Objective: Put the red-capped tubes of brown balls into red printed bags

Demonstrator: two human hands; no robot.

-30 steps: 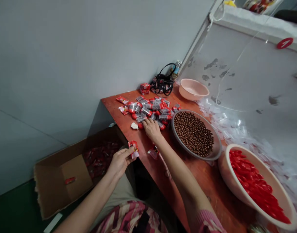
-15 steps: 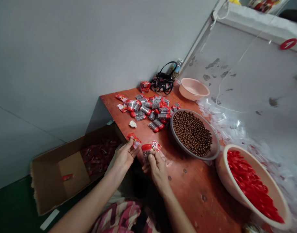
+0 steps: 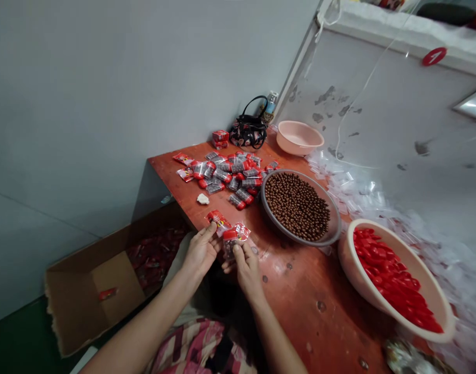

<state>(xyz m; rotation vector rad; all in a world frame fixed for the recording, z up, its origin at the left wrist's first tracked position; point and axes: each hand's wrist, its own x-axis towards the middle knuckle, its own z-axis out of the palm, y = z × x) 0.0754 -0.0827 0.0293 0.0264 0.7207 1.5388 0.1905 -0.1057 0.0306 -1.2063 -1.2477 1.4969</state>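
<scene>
Pink-striped clothing [image 3: 194, 345] covers the person's lap, just below the near edge of the scuffed red-brown wooden surface [image 3: 311, 322].

Both hands are at that edge. Right hand [image 3: 247, 270]: grip closed, thumb and fingers clamped on a clear packet [image 3: 230, 250] of brown beads with a red cap at its top and a red label behind. Left hand [image 3: 201, 252]: grip slightly apart, fingers reaching up to a red packet [image 3: 217, 220] at the edge of the surface; contact is visible, but whether it is pinched cannot be told. The two packets sit just beside each other, above the hands.

Farther along the surface, a heap of filled packets [image 3: 230, 176] lies with a small white lump [image 3: 202, 199] at its near side. To the right, a grey basin [image 3: 300, 242] holds brown beads [image 3: 296, 206], and a cream basin [image 3: 417, 270] of red caps [image 3: 389, 275] tilts at the surface's right corner.

Left of the surface, an open cardboard box [image 3: 74, 306] holds red packets [image 3: 152, 265]. Loose clear bags [image 3: 358, 197] are heaped right of the surface. At its far end stand a small stack of red boxes [image 3: 220, 138], a black handbag [image 3: 248, 131] and a pink basin [image 3: 298, 137].
</scene>
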